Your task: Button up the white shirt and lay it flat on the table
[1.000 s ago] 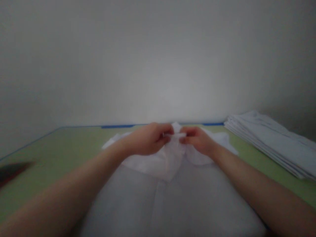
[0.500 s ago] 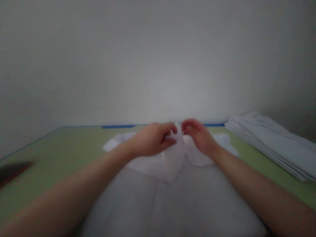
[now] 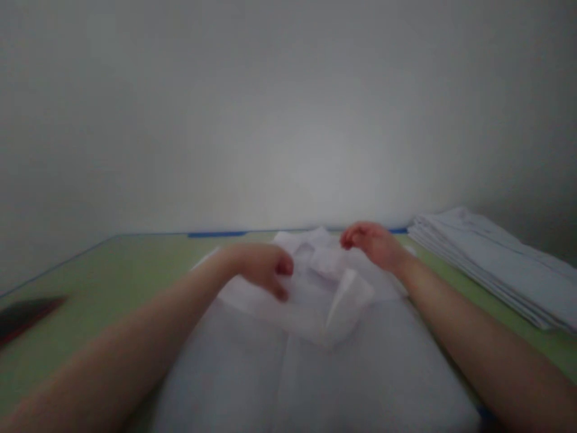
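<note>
A white shirt-like garment (image 3: 225, 373) lies on the green table, with a strip running down its middle. Its far end is a loose, crumpled heap of white cloth (image 3: 347, 307), folded over itself. My left hand (image 3: 265, 267) is over the left part of this heap, thumb and fingers apart, with nothing seen between them. At the heap's far right, my right hand (image 3: 372, 243) hovers with its fingers loosely curled; no cloth shows in it. Blur hides whether either hand touches the cloth.
To the right is a stack of folded white cloth (image 3: 496, 264). A dark object with a red edge (image 3: 27, 316) rests at the left of the green table (image 3: 112, 282). Blue tape (image 3: 216, 234) runs along the back edge, against a pale wall (image 3: 288, 120).
My hands have moved apart: the left toward me and to the left, the right slightly rightward. The cloth that stood up between them has fallen into a loose heap.
</note>
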Motion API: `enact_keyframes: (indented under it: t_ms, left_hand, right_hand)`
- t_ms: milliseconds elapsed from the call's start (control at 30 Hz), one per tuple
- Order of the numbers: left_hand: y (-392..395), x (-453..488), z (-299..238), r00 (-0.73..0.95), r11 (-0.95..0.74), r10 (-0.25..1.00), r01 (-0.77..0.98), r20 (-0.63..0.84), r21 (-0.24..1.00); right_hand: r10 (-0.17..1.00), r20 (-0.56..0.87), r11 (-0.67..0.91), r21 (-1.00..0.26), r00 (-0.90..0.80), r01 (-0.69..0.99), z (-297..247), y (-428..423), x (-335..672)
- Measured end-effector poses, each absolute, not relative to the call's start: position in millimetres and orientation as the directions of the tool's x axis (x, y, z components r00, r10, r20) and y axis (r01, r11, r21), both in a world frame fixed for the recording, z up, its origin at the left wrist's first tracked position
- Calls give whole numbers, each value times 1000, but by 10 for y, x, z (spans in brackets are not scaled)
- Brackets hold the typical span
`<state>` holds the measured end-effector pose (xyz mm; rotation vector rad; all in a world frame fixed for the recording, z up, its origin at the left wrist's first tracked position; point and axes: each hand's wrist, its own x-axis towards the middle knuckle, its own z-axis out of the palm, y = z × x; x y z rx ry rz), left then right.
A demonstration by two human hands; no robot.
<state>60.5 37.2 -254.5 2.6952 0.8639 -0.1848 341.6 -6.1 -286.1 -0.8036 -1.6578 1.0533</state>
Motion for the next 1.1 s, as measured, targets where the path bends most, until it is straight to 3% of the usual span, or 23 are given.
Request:
enact_keyframes:
  t_ms: [100,200,300,367,433,533,600,633,700,800,867,967,1100]
  left_hand:
    - [377,590,-2599,774,-774,500,601,-389,201]
    - [347,613,-2620,746,-761,540,630,-390,152]
    - [347,625,-2621,698,-730,591,676,-405,101]
    - [364,615,-2614,662,-709,612,702,-433,71]
    - [386,589,-2599,646,-701,612,711,-456,65]
    - [428,526,-2587,662,-711,588,697,-466,92]
    - [475,472,-2610,671,-714,583,692,-458,105]
    - [504,444,-2632,669,-712,586,695,-458,104]
    - [568,390,-2677,650,-701,599,708,-468,85]
    - [641,324,-2673,615,-678,619,732,-489,62]
    - [654,291,-2591,651,-679,615,724,-445,119]
    - [623,250,-2413,753,-685,598,658,-273,314]
    - [574,217,-2315,788,-629,598,575,-148,523]
  right_hand:
    - [776,247,357,-930,-580,82,-2815,-118,3431]
    - [582,-63,257,-932,-811,256,-2740,-233,3399]
    - [329,-382,159,-879,-864,449,-2669,-313,3404]
    - [260,-445,116,-867,-857,485,-2650,-315,3438]
    - [357,-379,122,-887,-853,445,-2671,-272,3466]
    - [677,-119,273,-876,-727,397,-2789,-161,3437]
    - [857,134,409,-766,-498,497,-2913,-93,3364]
    - [889,240,443,-673,-391,593,-2981,-68,3322]
    - [896,327,430,-465,-301,774,-3113,-39,3253]
    - [904,237,416,-291,-356,862,-3256,-21,3231]
    - [899,238,426,-280,-368,860,-3288,-4,3266]
    - [865,369,455,-288,-341,843,-3243,24,3319]
    - [810,479,540,-381,-339,751,-3115,-27,3265]
